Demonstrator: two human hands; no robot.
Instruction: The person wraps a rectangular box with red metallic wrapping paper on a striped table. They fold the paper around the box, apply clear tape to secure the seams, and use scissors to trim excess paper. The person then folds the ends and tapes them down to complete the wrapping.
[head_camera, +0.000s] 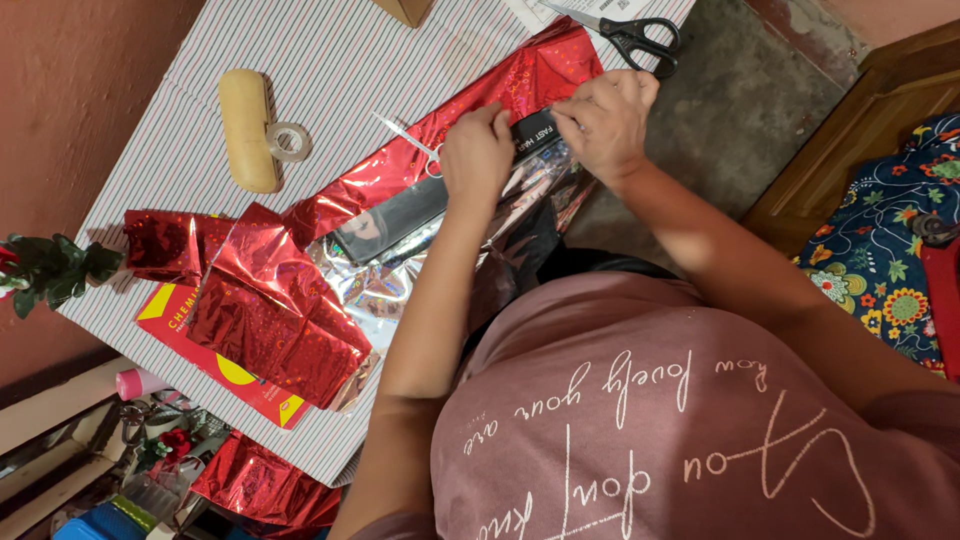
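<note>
Nearest the camera is the person's pink shirt (650, 420), filling the lower right of the view, with both bare forearms reaching away from it toward the striped table (330, 60). The left hand (477, 155) presses down with curled fingers on a long black box (430, 200), which lies slanted across a sheet of shiny red wrapping foil (480, 100) near the middle of the table. The right hand (605, 120) pinches the far end of that box and the foil edge beside it; the two hands sit just beside each other. A thin strip of clear tape (405, 133) sticks up just left of the left hand. Further left lies a tan tape dispenser (250, 130) with a clear tape roll (288, 141) touching it. Black scissors (635, 38) rest at the far edge, beyond the right hand. On the near left, crumpled red foil pieces (275, 315) lie on top of a red and yellow book (215, 370). A red rose (45, 270) with green leaves sits at the left edge.
</note>
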